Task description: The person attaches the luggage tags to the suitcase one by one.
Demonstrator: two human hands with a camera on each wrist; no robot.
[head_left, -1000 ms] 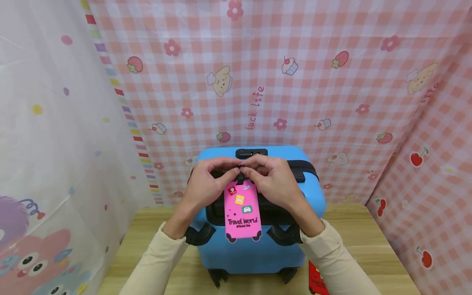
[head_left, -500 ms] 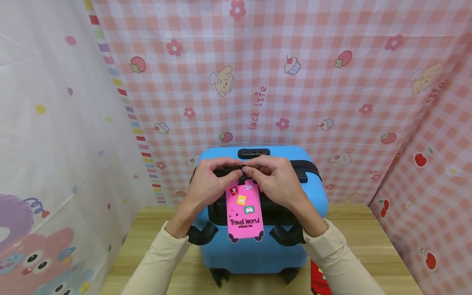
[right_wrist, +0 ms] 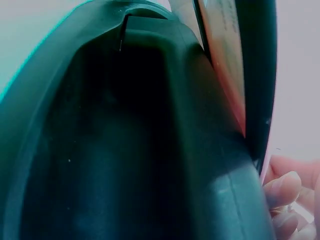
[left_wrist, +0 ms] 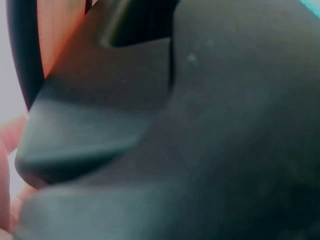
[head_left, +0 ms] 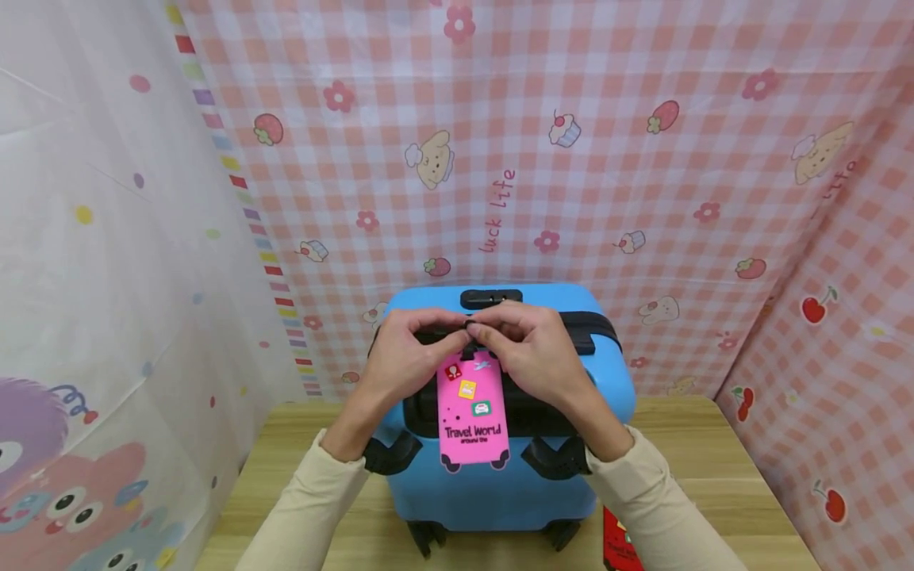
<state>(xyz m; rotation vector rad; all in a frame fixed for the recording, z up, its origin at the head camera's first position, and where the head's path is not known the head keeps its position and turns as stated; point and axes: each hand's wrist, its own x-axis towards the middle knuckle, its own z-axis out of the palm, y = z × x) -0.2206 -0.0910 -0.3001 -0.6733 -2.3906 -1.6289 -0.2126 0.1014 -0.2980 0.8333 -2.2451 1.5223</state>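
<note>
A pink luggage tag [head_left: 473,408] printed "Travel World" hangs by its black strap [head_left: 468,350] in front of a blue suitcase [head_left: 493,496]. My left hand [head_left: 401,357] pinches the strap's top between thumb and forefinger. Meeting it from the other side, my right hand [head_left: 544,353] pinches the same spot, the thumbs nearly touching. The fingertips partly cover the strap's end and the suitcase's handle area. In the right wrist view, fingers [right_wrist: 286,189] show beside the suitcase's dark handle [right_wrist: 200,120]. Dark plastic [left_wrist: 235,125] fills most of the left wrist view.
The suitcase stands on a wood-grain table [head_left: 700,452], its black wheels [head_left: 424,535] toward me. A red luggage tag [head_left: 618,543] lies at the front right, partly behind my right sleeve. Pink checked cloth [head_left: 493,143] hangs behind; a white patterned sheet [head_left: 143,277] hangs on the left.
Both hands stay together at the strap. The pink tag has barely shifted, and the head view has moved slightly.
</note>
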